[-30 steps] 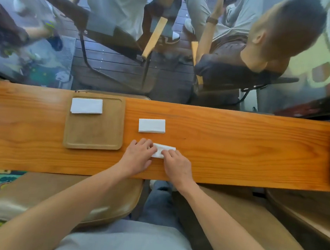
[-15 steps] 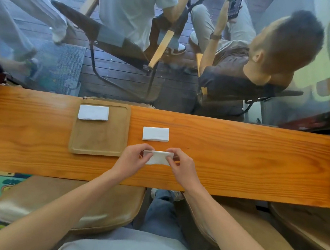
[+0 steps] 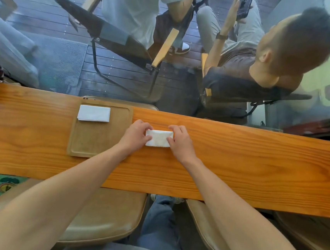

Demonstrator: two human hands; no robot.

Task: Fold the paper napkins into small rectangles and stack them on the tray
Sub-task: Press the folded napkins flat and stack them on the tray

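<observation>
Folded napkin (image 3: 94,113) on tray (image 3: 98,138); another napkin (image 3: 158,138) right, beside.

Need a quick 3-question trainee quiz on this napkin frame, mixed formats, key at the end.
1. True or false: the tray holds a folded napkin stack in its far left corner.
2. Where is the napkin held between the left hand and right hand?
A. on the tray
B. on the counter, right of the tray
C. lifted above the stools
3. Fill in: the held napkin and the tray are ____ (touching / apart).

Key:
1. true
2. B
3. apart
</observation>
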